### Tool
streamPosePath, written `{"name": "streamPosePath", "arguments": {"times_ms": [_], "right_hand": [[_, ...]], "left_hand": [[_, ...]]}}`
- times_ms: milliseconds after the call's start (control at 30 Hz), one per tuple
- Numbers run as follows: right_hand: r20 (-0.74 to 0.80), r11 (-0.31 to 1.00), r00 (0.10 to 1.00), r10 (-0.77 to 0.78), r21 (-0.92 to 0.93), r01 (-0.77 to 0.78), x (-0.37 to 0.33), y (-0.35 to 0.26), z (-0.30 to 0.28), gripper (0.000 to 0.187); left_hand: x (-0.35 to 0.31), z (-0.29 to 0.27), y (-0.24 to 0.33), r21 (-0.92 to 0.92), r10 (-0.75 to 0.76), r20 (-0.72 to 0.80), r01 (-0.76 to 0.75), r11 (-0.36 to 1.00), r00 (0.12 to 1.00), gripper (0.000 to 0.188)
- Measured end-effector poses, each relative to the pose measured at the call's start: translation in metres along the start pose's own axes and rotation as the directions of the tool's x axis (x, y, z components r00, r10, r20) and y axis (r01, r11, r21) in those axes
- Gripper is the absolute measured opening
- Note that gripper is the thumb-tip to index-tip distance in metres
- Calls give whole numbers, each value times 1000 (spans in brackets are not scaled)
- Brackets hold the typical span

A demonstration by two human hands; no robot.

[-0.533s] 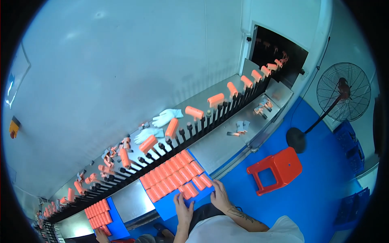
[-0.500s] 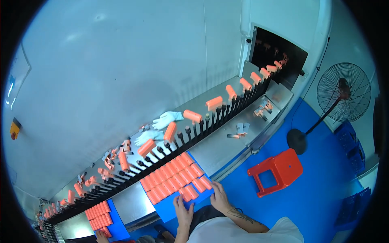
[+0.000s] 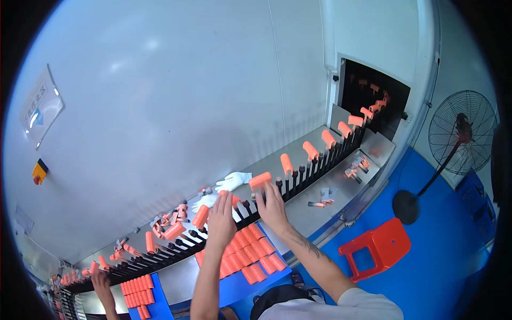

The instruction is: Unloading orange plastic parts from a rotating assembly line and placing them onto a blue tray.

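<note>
Orange half-round shells ride on a row of black posts along the line. My right hand (image 3: 273, 208) reaches up to one orange shell (image 3: 260, 180); its thumb and fingers are apart, with the fingertips at the shell's lower right edge. The stretched fingers of my left hand (image 3: 222, 224) are at another orange shell (image 3: 235, 201), partly covering it. Both shells appear to be still on their posts. Below my hands, rows of orange shells (image 3: 246, 256) lie on a blue sheet (image 3: 277, 276), partly hidden by my left forearm.
White gloves (image 3: 233, 182) and loose clamp-like parts (image 3: 165, 220) lie behind the posts. Another person's hand (image 3: 100, 280) reaches to the line at left, near a second blue sheet (image 3: 160, 298). A red stool (image 3: 392, 245) and standing fan (image 3: 463, 128) are at right.
Both my hands have left the shells on the blue sheet and moved up to the posts. The other person's hand has also risen to the line. The view has shifted.
</note>
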State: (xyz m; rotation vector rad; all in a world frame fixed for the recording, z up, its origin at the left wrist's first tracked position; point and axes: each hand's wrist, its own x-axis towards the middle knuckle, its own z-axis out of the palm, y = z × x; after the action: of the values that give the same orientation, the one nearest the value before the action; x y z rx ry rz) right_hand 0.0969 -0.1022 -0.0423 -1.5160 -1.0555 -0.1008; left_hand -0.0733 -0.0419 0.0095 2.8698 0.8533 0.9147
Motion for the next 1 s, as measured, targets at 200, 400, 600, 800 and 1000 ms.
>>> {"name": "streamPosePath", "arguments": {"times_ms": [200, 400, 600, 800, 1000], "right_hand": [[387, 971, 913, -131, -135, 197, 39, -16, 11, 25], [609, 897, 789, -84, -299, 327, 49, -50, 51, 10], [509, 955, 853, 112, 182, -234, 21, -73, 47, 35], [798, 975, 594, 104, 35, -219, -231, -60, 43, 43], [723, 954, 678, -135, -90, 286, -306, -53, 79, 32]], "left_hand": [[19, -30, -50, 320, -111, 412, -30, 947, 904, 30], [-4, -40, -76, 297, -374, 236, 300, 907, 897, 36], [-103, -91, -141, -540, -692, -75, 554, 634, 718, 30], [-288, -33, -69, -187, -312, 362, 397, 899, 878, 37], [-346, 22, -73, -17, -335, 291, 355, 935, 896, 44]]}}
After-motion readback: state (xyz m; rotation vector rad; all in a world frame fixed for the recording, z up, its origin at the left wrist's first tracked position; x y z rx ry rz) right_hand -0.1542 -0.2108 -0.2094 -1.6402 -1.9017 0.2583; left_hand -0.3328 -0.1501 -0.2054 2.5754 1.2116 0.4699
